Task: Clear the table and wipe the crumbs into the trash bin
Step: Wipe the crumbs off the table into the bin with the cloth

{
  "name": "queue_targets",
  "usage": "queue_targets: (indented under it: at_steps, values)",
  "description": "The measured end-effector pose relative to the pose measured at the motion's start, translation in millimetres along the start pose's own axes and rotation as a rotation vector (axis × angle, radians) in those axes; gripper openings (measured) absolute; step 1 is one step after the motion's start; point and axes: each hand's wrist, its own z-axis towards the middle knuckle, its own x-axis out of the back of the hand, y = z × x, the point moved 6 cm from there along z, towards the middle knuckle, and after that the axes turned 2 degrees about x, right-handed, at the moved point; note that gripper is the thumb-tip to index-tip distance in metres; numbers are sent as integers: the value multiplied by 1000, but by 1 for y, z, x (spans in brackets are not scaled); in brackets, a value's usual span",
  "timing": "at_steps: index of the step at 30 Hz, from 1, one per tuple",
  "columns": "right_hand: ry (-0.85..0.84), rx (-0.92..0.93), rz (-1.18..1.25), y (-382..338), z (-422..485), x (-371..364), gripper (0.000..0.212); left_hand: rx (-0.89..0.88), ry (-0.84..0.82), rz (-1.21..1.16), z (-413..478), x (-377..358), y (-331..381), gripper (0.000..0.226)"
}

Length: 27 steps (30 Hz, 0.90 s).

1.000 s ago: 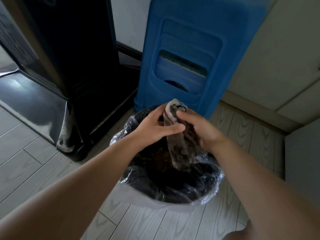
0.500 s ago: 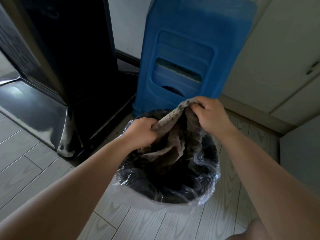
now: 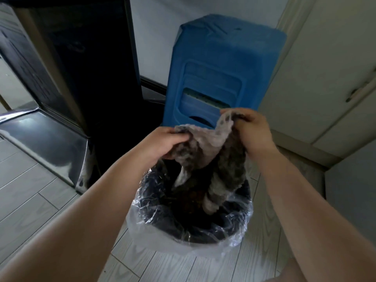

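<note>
1. The cloth (image 3: 205, 147), a grey-brown mottled rag, hangs spread between both hands directly above the bin (image 3: 189, 224); its top edge sags between the two grips and its lower folds dangle down into the bin's mouth.
2. The left hand (image 3: 162, 142) holds the cloth's left upper corner, fingers curled over the fabric with the thumb across it.
3. The right hand (image 3: 252, 132) holds the right upper corner a little higher, fingers bunched and clamped on the fabric, back of the hand toward the camera.
4. The bin is dark and round, standing on the floor (image 3: 36, 200), with dark contents inside that are too dim to make out.
5. A clear liner (image 3: 162, 243) is folded over the bin's rim and crinkles around it.
6. A blue stool (image 3: 219, 64) stands just behind the bin, its top toward the wall (image 3: 154, 33).
7. A black cabinet (image 3: 81, 68) with a glossy base stands to the left of the stool, near the bin.
8. Pale cupboard doors (image 3: 325, 78) run along the right, one with a handle (image 3: 360, 92).
9. The floor is light wood-grain planks.
</note>
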Motion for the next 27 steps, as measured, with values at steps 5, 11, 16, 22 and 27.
queue_targets:
  at_steps: [5, 11, 16, 22, 27]
  values:
    - [-280, 31, -401, 19, -9, -31, 26, 39, -18, 450, -5, -12, -8, 27]
    - [-201, 75, -288, 2, 6, -8, 26, -40, -19, -38, -3, 3, 9, 8]
    - [-50, 42, -96, 7, 7, 3, 13, 39, -89, -349, 2, 7, -3, 11]
    - [-242, -68, -102, 23, -9, -16, 9, 56, -56, -242, 1, 0, -5, 13]
    - [-135, -162, 410, 19, -1, 6, 23, 2, -124, -402, 0, 4, 8, 7]
